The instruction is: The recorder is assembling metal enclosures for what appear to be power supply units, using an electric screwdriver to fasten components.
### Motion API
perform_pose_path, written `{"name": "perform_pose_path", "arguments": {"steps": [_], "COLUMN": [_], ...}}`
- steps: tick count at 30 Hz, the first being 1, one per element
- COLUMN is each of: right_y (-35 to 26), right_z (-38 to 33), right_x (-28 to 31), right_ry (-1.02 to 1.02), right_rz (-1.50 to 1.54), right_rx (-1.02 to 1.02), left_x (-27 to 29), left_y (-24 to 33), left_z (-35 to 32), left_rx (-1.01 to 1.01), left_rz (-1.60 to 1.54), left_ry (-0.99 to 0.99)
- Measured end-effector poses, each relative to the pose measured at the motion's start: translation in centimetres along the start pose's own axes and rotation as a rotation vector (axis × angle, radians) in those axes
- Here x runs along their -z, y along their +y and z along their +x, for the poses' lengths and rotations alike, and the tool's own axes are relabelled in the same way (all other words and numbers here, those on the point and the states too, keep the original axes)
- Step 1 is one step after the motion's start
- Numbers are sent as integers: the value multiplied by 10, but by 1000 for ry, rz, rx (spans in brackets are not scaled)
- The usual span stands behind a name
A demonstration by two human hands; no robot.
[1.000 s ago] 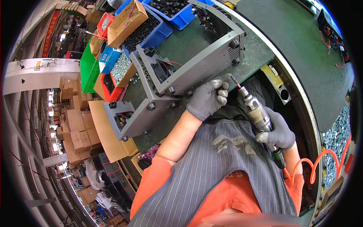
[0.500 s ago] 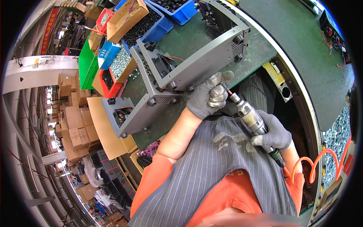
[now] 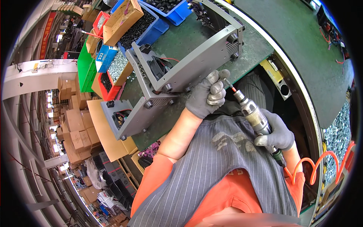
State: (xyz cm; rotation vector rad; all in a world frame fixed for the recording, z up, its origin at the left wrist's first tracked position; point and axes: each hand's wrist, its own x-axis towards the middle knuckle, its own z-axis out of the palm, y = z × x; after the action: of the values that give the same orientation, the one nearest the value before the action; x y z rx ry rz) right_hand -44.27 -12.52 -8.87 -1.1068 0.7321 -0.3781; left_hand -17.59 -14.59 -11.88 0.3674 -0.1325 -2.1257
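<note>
- Right hand [image 3: 274, 132], gloved, clenched round the pneumatic screwdriver [image 3: 252, 113]; tool's long axis runs from 5 o'clock up to 11 o'clock, bit tip just beside the left fingers.
- Left hand [image 3: 208, 94], gloved, curled at the bit tip, against the near edge of the grey metal housing [image 3: 196, 64]; whether it pinches a screw I cannot tell.
- Housing lies at 11 o'clock from the tool, on the green bench [image 3: 181, 41]; left hand nearer.

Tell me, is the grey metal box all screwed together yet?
Not yet, it seems. The grey metal box already has round feet on its near face. The left hand rests at its lower edge, and the right hand aims the air screwdriver there. A second box waits beside it.
</note>
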Motion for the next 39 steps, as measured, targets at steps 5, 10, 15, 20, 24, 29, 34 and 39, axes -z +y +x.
{"name": "perform_pose_path", "arguments": {"steps": [5, 10, 15, 20, 24, 29, 34, 39], "right_y": [3, 3, 6, 0, -21, -51, -65, -75], "right_z": [5, 3, 1, -1, -7, 1, 9, 14], "right_x": [-4, -2, -2, 4, 13, 28, 32, 27], "right_ry": [-18, -7, 32, -44, 58, 196, 209, 194], "right_rz": [-33, -62, -104, 154, 122, 24, -74, 29], "right_rx": [-65, -9, -12, 10, 2, 122, 102, 81], "left_x": [-6, -18, -28, -30, -43, -94, -124, -122], "left_y": [-5, -6, -14, -17, -22, 3, 44, 52], "left_z": [2, 1, 6, 12, 16, 18, 39, 50], "left_rx": [-57, -127, -163, -211, -35, -902, -1230, -729], "left_rz": [77, 468, 596, 631, 855, 2074, 2501, 2689], "left_ry": [60, 233, 289, 197, 269, 136, 621, 746]}}
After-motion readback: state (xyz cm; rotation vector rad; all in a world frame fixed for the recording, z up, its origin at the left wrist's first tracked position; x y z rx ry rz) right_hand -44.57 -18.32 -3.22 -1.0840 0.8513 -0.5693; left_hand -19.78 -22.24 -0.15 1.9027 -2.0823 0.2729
